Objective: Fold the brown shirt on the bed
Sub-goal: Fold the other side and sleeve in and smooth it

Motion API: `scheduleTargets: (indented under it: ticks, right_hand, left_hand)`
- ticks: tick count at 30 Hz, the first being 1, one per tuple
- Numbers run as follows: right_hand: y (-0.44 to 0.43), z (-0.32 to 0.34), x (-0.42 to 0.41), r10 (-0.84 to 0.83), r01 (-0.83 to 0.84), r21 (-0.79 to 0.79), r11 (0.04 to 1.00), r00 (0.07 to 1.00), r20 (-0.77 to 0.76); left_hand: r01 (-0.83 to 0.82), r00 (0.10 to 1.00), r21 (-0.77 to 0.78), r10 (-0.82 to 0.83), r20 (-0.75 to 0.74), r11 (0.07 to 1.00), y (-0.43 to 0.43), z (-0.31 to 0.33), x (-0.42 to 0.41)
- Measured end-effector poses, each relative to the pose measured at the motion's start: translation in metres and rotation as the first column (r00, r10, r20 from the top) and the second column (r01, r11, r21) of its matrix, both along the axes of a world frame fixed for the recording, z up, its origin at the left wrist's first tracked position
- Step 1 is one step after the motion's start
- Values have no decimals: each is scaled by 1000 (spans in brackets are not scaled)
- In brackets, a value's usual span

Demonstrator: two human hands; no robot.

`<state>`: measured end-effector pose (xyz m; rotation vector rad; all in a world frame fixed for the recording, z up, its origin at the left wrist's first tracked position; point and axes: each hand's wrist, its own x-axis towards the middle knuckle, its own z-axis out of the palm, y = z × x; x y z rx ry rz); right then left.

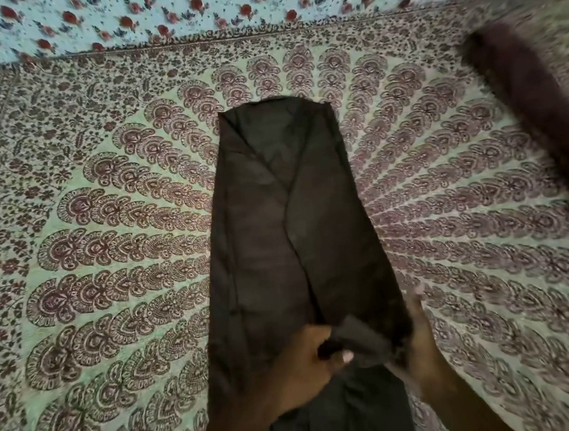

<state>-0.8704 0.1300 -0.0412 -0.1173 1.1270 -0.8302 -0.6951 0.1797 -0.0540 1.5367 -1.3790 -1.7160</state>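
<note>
The brown shirt point(287, 222) lies flat on the bed as a long narrow strip, its sides folded inward, running from near me toward the far wall. My left hand point(306, 357) grips a bunched piece of the shirt's near end, thumb over the cloth. My right hand point(416, 338) is blurred at the shirt's near right edge, fingers pointing away along the fabric. Whether it pinches the cloth cannot be made out. The shirt's nearest part drops below the frame edge.
A green and maroon patterned bedsheet point(105, 231) covers the bed. A blue flowered cloth point(223, 4) hangs behind it. A dark purple furry blanket or cushion point(527, 101) lies at the far right.
</note>
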Motion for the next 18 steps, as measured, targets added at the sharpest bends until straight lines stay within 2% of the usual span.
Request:
scheduleTargets:
  ticks: [2, 4, 6, 8, 14, 18]
  right_hand:
    - [19, -3, -15, -14, 13, 48, 999, 1000, 21]
    - [30, -9, -19, 42, -41, 33, 999, 998, -45]
    - [37, -20, -21, 138, -138, 12, 990, 965, -222]
    - [45, -27, -24, 225, -228, 38, 973, 896, -384]
    - [66, -32, -29, 372, -362, 115, 925, 806, -460]
    - [82, -36, -28, 418, -434, 79, 897, 778, -469]
  left_hand:
    - [46, 992, -55, -39, 117, 997, 21, 1, -8]
    - [92, 960, -179, -40, 277, 980, 38, 3, -12]
    - [112, 944, -291, -10, 330, 950, 52, 3, -16]
    - [150, 935, -306, -34, 352, 940, 62, 2, -18]
    - [202, 881, -235, -72, 468, 951, 98, -1, -21]
    - [170, 825, -364, 70, 560, 916, 131, -9, -32]
